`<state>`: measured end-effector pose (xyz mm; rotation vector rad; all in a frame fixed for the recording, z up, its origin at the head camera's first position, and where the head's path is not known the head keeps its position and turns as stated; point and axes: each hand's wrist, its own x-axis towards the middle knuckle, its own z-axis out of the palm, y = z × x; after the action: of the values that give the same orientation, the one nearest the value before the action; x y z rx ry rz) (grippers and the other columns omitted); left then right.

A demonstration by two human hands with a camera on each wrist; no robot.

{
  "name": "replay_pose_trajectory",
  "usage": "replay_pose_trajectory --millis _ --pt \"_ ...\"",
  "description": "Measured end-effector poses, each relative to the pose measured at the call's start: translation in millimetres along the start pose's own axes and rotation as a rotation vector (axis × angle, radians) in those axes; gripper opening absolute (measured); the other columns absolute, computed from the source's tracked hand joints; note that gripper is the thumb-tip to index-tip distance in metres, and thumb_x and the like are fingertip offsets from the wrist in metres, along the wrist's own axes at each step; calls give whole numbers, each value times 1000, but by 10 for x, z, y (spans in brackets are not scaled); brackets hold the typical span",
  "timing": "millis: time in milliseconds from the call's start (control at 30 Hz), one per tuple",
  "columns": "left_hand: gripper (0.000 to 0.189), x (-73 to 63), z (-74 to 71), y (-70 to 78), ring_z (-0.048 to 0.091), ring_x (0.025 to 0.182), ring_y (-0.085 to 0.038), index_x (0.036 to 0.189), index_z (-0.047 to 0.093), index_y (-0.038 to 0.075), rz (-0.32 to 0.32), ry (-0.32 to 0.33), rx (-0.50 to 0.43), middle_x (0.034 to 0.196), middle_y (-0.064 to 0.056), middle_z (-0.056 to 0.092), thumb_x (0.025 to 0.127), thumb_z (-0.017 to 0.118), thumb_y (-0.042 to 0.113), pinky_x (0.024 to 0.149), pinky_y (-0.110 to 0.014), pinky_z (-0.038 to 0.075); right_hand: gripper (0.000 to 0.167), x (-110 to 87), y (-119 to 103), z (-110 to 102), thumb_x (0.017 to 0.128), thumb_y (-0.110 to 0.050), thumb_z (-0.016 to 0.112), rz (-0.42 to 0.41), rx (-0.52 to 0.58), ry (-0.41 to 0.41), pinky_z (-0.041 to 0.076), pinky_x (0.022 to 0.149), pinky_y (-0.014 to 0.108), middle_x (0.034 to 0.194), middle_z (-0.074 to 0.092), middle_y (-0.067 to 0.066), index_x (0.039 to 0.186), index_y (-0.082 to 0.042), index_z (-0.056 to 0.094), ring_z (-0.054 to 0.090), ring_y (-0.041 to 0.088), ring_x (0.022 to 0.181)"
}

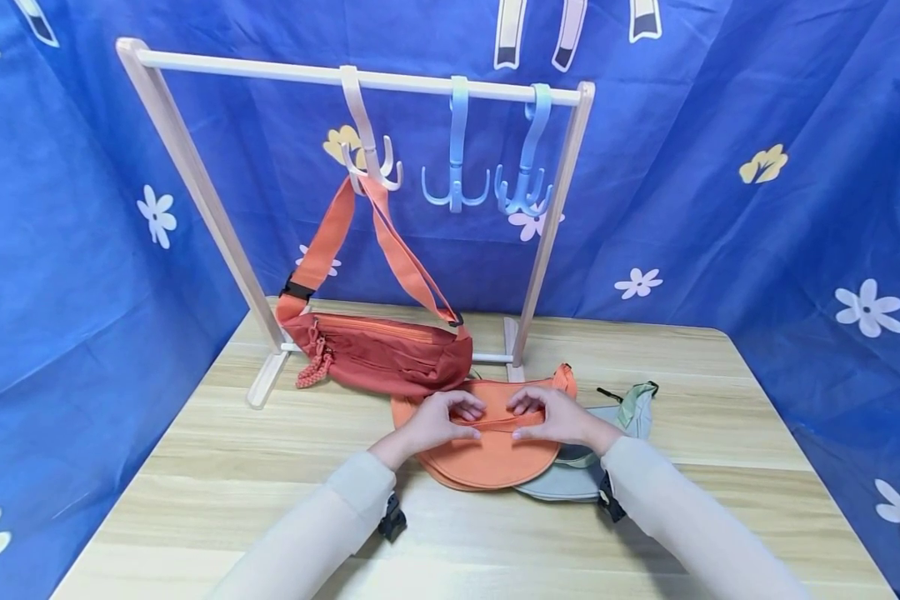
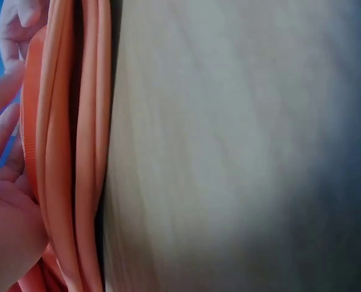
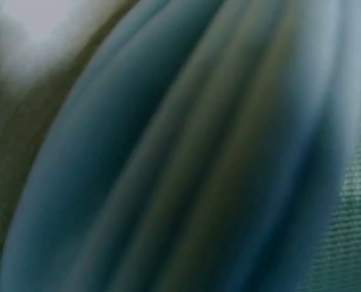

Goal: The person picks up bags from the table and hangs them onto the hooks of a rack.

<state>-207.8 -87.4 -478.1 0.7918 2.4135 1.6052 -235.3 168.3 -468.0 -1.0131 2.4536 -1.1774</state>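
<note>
An orange half-round bag lies flat on the table. Its orange strap crosses the top and runs between both hands. My left hand is at the strap's left end, its bent fingers behind the strap and its thumb in front. At the other end my right hand mirrors it. A gap shows between thumb and fingers on each. The left wrist view has the left hand beside the strap; contact is hard to judge. Partly under the orange bag lies a grey-blue bag, blurred close up in the right wrist view.
A white rack stands behind. A dark red waist bag hangs by its orange strap from a white hook. Two blue hooks hang on the bar. Blue flowered cloth encloses the wooden table.
</note>
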Motion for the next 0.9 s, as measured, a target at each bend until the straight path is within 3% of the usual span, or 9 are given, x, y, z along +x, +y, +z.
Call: replay_pose_trajectory --millis 200,633,900 --pt "31 -9 3 -10 64 83 -17 104 68 -1 -13 20 61 95 -8 68 76 79 1 77 -31 52 38 -2 16 14 77 -23 82 36 3 5 46 81 28 94 62 -5 108 -11 64 58 13 88" --pt "9 -21 12 11 58 72 -6 87 70 3 -36 44 159 77 3 64 80 75 1 68 -23 49 13 3 115 104 84 -20 75 -19 9 61 49 72 27 82 66 -8 92 -12 70 60 8 77" --pt "7 -41 53 26 52 59 -3 86 70 4 -60 34 142 72 3 62 81 74 3 63 -21 47 7 -14 72 53 85 -18 74 5 45 29 48 68 25 80 66 -7 89 -13 70 58 8 73"
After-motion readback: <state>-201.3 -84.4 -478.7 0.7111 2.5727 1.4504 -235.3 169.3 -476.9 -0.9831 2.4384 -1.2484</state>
